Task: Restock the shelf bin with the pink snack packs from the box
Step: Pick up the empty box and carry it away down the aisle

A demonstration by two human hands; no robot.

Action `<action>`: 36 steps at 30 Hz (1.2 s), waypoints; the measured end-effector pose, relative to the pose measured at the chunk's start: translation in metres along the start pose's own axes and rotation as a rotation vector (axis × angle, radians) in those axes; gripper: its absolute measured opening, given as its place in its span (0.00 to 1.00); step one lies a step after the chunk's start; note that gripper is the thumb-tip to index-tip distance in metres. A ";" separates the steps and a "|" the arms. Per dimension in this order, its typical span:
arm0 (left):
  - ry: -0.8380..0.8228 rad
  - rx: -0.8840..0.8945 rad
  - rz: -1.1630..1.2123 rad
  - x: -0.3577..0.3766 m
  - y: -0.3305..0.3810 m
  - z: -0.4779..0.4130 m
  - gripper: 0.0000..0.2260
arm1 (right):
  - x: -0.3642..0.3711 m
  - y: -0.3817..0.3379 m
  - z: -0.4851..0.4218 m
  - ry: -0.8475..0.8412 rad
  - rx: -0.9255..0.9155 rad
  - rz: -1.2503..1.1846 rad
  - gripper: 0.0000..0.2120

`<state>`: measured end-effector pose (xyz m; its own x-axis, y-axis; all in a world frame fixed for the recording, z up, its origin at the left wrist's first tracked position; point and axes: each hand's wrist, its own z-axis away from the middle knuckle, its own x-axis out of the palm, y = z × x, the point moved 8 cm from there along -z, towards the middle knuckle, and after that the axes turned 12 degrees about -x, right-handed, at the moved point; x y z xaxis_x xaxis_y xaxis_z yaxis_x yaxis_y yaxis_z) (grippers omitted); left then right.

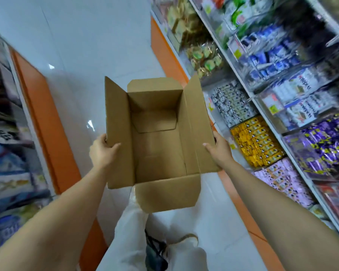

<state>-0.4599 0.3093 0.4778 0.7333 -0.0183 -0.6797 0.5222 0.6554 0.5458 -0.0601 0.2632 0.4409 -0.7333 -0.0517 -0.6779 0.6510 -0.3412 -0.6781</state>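
I hold a brown cardboard box (160,145) out in front of me above the aisle floor, all its flaps open. Nothing lies inside it; only the bare bottom shows. My left hand (102,151) grips the left flap, thumb on the inner face. My right hand (217,147) grips the right flap the same way. Pink snack packs (280,182) fill a bin on the lower shelf at my right, beside and below my right forearm.
The right shelving (262,106) carries bins of yellow packs (256,145), purple packs (321,147), blue and white packs. Another shelf unit (10,133) with an orange base lines the left. White tiled floor (90,55) runs between them. My legs and shoes show below the box.
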 end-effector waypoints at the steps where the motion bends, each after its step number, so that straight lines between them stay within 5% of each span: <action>1: -0.004 -0.005 0.011 -0.011 0.005 -0.010 0.13 | 0.003 -0.012 -0.011 -0.005 -0.004 0.016 0.25; 7: 0.011 -0.048 0.089 -0.066 0.028 -0.058 0.11 | 0.012 -0.107 -0.060 0.016 -0.103 0.071 0.14; 36: 0.192 -0.194 0.224 -0.151 0.160 -0.267 0.13 | 0.043 -0.318 -0.358 -0.178 -0.324 0.057 0.21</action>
<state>-0.6033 0.6184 0.5368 0.7152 0.2726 -0.6435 0.2518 0.7584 0.6012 -0.2279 0.7055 0.5256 -0.6981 -0.2339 -0.6767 0.6992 -0.0194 -0.7147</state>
